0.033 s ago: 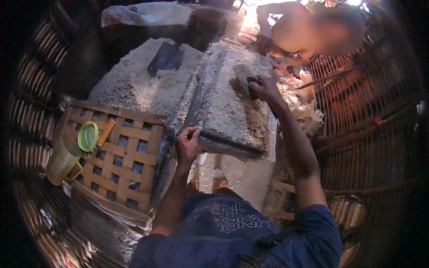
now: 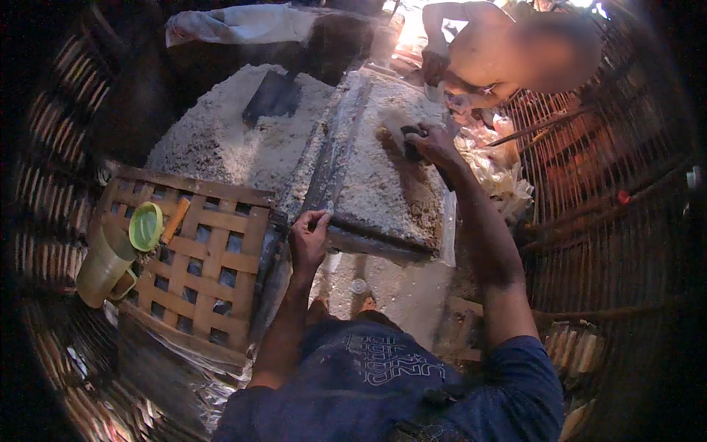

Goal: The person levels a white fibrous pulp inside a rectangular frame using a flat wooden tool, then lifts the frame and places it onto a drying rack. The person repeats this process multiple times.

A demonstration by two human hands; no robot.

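Navy shirt [image 2: 317, 390]: pale outlined lettering [image 2: 384, 359] | right grip [image 2: 437, 144]: holding dark tool [image 2: 412, 147]

We looked through the left fisheye camera on the wearer's head, steeply down and forward over the navy T-shirt [image 2: 390, 387] close below; the left hand [image 2: 309, 232] and right hand [image 2: 434, 144] lay farther out, slatted walls [image 2: 589, 199] curving along the rim.
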